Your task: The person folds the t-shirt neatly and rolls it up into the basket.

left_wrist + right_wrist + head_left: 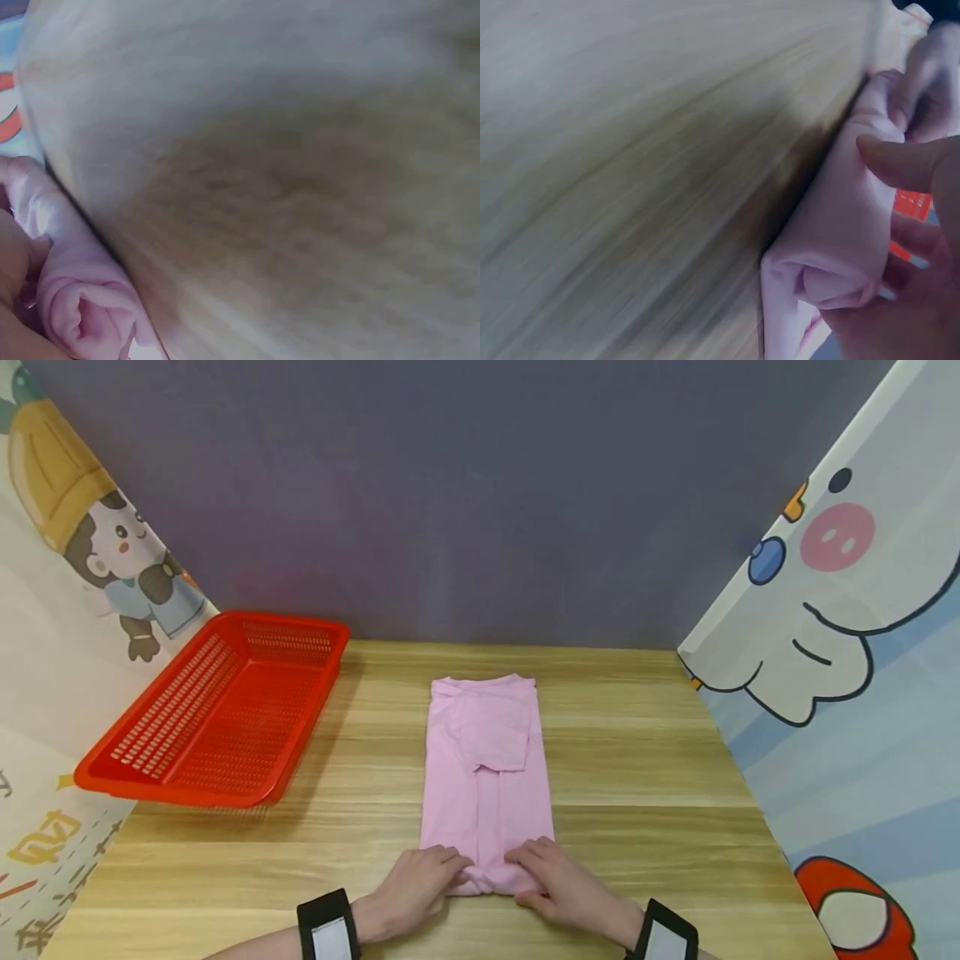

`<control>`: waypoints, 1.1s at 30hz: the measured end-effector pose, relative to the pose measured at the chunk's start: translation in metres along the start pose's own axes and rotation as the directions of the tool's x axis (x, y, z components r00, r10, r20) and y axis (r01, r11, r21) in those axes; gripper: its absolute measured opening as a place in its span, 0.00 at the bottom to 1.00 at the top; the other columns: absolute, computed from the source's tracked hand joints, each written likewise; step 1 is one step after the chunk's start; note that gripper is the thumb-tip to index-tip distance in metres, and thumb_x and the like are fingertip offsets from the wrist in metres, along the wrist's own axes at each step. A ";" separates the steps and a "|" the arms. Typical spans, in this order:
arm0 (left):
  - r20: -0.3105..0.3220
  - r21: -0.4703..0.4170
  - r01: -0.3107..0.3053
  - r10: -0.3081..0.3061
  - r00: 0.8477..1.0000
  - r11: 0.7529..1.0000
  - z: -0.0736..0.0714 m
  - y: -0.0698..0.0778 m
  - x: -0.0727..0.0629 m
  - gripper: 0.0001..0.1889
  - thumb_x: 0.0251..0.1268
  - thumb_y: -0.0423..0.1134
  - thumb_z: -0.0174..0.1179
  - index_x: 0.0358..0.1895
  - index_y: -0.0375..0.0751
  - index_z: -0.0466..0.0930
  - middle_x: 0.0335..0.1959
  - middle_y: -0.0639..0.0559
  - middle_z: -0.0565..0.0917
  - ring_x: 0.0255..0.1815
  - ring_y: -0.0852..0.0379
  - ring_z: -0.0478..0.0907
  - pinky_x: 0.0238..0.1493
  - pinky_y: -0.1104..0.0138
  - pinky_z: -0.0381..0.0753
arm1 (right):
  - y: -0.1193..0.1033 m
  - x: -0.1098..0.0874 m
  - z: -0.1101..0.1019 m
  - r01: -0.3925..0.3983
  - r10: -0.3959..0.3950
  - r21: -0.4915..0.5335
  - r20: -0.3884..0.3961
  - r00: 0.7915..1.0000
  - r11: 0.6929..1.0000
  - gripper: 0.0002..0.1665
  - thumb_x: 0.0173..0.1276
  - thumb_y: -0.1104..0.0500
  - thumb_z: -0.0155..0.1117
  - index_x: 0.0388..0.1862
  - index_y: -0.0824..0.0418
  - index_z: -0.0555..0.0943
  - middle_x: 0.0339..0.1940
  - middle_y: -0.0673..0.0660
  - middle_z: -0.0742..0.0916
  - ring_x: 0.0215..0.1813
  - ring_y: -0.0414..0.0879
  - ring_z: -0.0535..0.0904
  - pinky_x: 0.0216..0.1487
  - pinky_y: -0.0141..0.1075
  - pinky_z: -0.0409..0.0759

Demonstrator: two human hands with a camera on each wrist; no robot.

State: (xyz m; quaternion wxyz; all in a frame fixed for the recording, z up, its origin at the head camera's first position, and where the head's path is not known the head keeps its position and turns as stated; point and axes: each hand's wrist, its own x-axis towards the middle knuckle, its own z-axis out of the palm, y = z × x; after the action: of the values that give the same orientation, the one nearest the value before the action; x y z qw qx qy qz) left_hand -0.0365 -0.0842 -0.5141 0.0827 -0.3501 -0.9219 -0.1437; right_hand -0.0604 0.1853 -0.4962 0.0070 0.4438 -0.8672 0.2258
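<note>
A pink shirt [491,802] lies folded into a long narrow strip on the wooden table, a sleeve-like flap turned over its far half. Its near end is rolled up; the spiral of the roll [101,315] shows in the left wrist view. My left hand [416,889] grips the left part of this roll with bent fingers. On the right part, my right hand [566,885] pinches it, thumb [900,161] on the near side and fingers over the far side.
A red plastic basket [183,794] with perforated sides stands at the table's left. A grey panel [450,502] rises behind the wooden table [630,743]. Cartoon-printed sheets flank both sides. Each wrist wears a black strap [326,910].
</note>
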 end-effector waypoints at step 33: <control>-0.053 0.022 0.007 -0.006 0.999 1.000 0.003 0.001 0.000 0.10 0.76 0.49 0.54 0.37 0.54 0.83 0.29 0.64 0.81 0.33 0.65 0.75 0.28 0.74 0.69 | -0.004 -0.001 0.020 0.080 -0.100 -0.133 -0.153 0.983 0.988 0.15 0.61 0.55 0.72 0.46 0.53 0.81 0.41 0.44 0.83 0.44 0.37 0.77 0.49 0.30 0.78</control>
State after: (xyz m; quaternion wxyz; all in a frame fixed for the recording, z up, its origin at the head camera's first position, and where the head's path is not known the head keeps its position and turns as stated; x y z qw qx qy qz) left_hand -0.0361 -0.0825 -0.5168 0.1105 -0.3421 -0.9221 -0.1430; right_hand -0.0524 0.1764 -0.5126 0.1145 0.4618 -0.8555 0.2045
